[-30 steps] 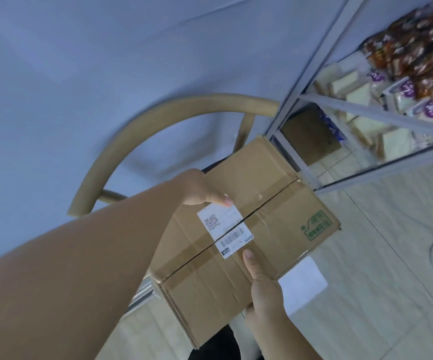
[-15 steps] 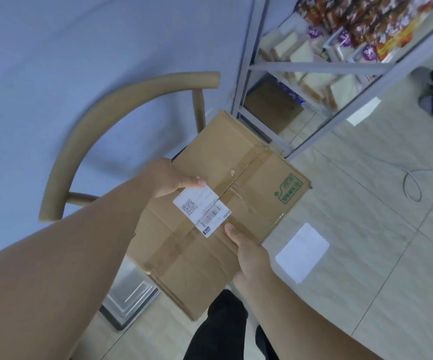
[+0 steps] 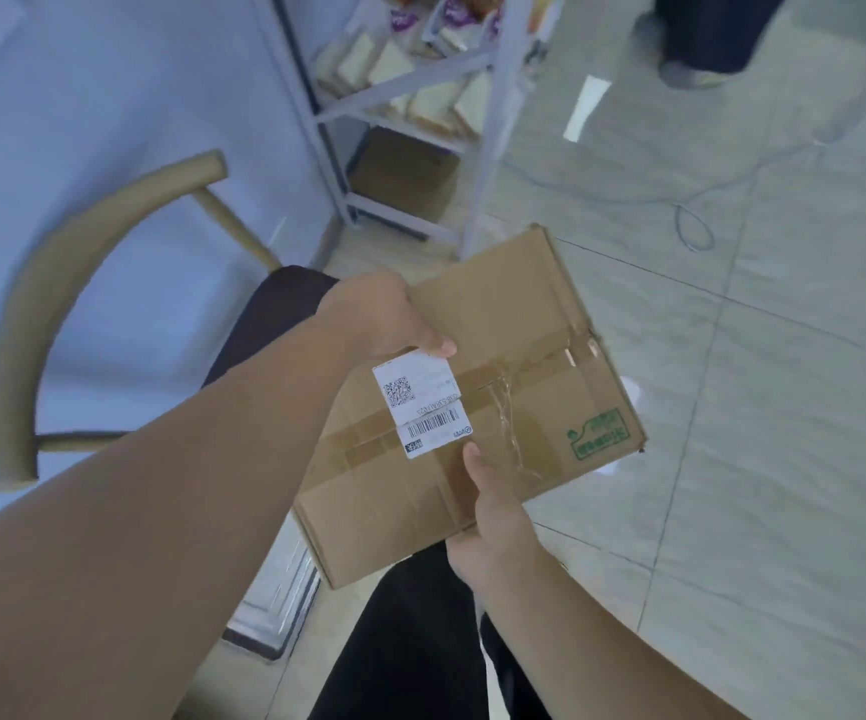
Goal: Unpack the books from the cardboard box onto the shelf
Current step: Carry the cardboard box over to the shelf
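Note:
A flat brown cardboard box hangs in the air in front of me, its flaps taped shut, with a white shipping label and a green stamp on top. My left hand grips its far left edge, thumb on top by the label. My right hand holds the near edge, thumb pressed on the lid. No books show; the box is closed. The white metal shelf stands behind at upper middle, holding wrapped bread and snack packs.
A wooden chair with a curved back and dark seat is at my left against the pale wall. A grey cable loops on the tiled floor at right. Another person's dark legs and shoe stand at top right. A metal floor plate lies below the box.
The box came off the chair and swung to the right, out over the floor, with both hands keeping their grip. My view turned right and down, so the shelf slid toward the top middle.

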Demonstrator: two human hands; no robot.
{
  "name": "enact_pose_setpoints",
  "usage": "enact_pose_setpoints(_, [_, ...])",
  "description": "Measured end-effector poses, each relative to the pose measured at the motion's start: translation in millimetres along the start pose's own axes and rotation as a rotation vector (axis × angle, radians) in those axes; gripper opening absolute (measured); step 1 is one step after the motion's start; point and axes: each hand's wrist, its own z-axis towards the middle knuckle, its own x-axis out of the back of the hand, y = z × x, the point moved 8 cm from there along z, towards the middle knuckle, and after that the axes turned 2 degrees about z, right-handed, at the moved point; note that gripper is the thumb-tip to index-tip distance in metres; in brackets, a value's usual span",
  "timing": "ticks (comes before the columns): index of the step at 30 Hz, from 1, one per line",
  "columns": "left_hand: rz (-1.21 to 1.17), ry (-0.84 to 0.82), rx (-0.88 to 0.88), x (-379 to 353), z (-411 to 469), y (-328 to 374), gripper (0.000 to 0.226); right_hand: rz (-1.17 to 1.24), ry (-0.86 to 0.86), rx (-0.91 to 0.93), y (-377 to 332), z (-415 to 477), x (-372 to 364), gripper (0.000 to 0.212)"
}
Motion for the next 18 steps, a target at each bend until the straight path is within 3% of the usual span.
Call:
enact_pose_setpoints(7, [0.358,-0.057,-0.322,-63.2,-59.5,237.4,0.063,0.468,0.069,0.067,-61.3,-73.0,109.5,0.015])
enact_pose_setpoints(9, [0.442,-0.075,-0.442,-94.6,-86.3,303.8,0.063,0.586,0.064,0.081,-73.8,-89.8,144.8,0.025])
enact_pose_setpoints(12, [0.562,-0.103,-0.639,-153.9,-140.0,402.5,0.064,0.772,0.053,0.077,-87.4,-110.2,205.7,0.037])
enact_pose_setpoints(18, [0.739,-0.207,-0.958,-293.0,-275.8,561.4,0.063,1.231,0.046,0.21,-117.9,-163.4,336.5,0.03])
